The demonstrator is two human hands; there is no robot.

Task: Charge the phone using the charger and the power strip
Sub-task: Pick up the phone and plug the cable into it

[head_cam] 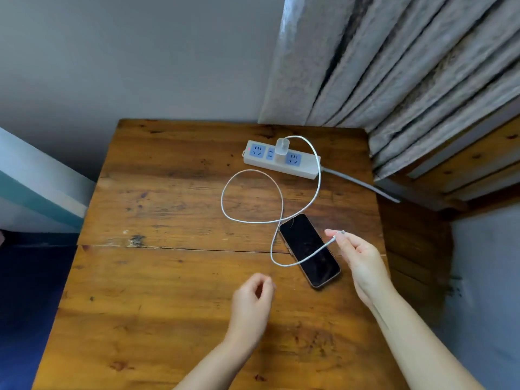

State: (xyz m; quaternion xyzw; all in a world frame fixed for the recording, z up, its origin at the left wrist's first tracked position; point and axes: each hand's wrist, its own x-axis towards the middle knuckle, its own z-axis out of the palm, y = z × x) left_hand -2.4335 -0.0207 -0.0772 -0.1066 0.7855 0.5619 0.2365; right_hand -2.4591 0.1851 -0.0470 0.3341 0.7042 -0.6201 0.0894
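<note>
A dark phone (309,250) lies face up on the wooden table (168,277), screen black. A white power strip (281,160) sits at the table's far side, with the white charger (282,147) plugged into it. The white cable (253,220) loops from the charger across the table and over the phone. My right hand (357,254) pinches the cable's free plug end just right of the phone, above the table. My left hand (253,299) hovers to the lower left of the phone, fingers loosely curled, holding nothing.
Grey curtains (394,66) hang at the back right, above a wooden ledge (478,156). The strip's grey cord (363,184) runs off the table's right edge. A grey wall stands behind, and a dark blue surface (28,305) lies to the left.
</note>
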